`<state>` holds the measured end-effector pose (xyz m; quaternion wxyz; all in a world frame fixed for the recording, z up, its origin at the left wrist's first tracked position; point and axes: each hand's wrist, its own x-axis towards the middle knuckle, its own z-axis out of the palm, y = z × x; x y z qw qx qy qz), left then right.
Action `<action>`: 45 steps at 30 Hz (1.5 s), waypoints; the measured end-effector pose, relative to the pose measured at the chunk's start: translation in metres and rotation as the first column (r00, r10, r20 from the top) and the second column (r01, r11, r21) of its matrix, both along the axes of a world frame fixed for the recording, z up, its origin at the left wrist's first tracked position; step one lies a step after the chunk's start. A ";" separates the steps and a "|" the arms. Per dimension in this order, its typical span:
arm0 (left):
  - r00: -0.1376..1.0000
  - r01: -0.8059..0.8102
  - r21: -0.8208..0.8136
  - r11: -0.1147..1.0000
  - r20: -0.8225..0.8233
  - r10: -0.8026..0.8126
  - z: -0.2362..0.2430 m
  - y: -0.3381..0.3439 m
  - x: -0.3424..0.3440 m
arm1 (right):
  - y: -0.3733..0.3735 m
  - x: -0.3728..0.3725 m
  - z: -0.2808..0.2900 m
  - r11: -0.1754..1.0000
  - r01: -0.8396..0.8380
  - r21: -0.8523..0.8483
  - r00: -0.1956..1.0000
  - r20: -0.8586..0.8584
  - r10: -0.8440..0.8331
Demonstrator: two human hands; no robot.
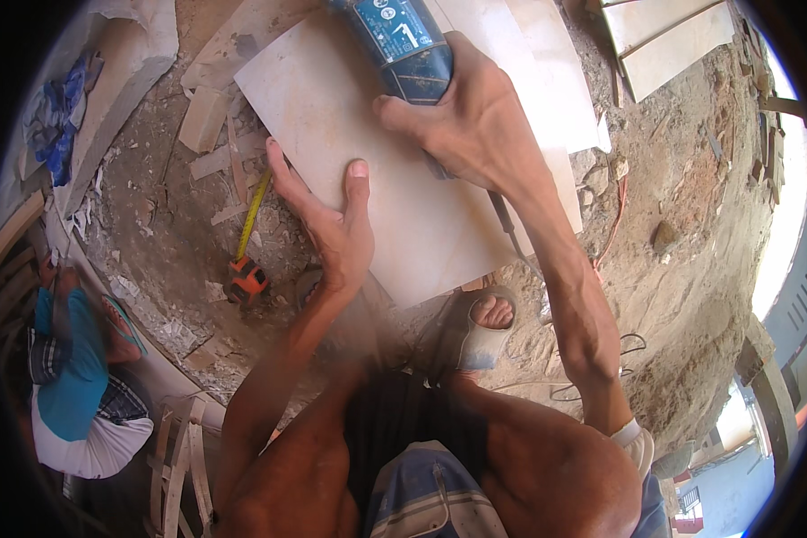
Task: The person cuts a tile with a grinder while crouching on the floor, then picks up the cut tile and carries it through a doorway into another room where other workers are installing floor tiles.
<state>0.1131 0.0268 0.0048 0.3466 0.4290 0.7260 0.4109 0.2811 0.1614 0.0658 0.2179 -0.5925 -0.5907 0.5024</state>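
My right hand (457,125) is wrapped round a blue handheld power tool (399,49), held over a large pale tile (421,224), with a dark cord trailing down. My left hand (327,220) grips the tile's left edge, thumb on top and fingers along the side. Just left of that hand, an orange and black tape measure (247,280) lies on the ground with a length of yellow blade out. Part of the tool's underside is hidden by my right hand.
Beyond lie more pale tiles (668,45), scraps (202,121) and rubble. A blue cloth (56,117) is at upper left. Another person (76,394) is at lower left near wooden slats (179,448). A red cord (614,224) crosses the dusty ground. My sandaled foot (484,327) is below the tile.
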 end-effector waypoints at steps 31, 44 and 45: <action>0.997 -0.015 0.015 1.000 0.080 0.014 -0.003 0.000 -0.002 | -0.010 0.005 0.012 0.999 0.026 -0.046 1.000 -0.007 -0.026; 1.000 -0.001 0.003 1.000 0.017 0.000 0.001 0.001 0.000 | -0.007 0.008 0.010 0.997 0.007 -0.082 0.997 0.072 -0.001; 1.000 -0.001 0.004 1.000 0.018 0.001 0.002 0.001 0.001 | -0.007 0.009 0.011 0.996 0.005 -0.085 0.997 0.082 0.002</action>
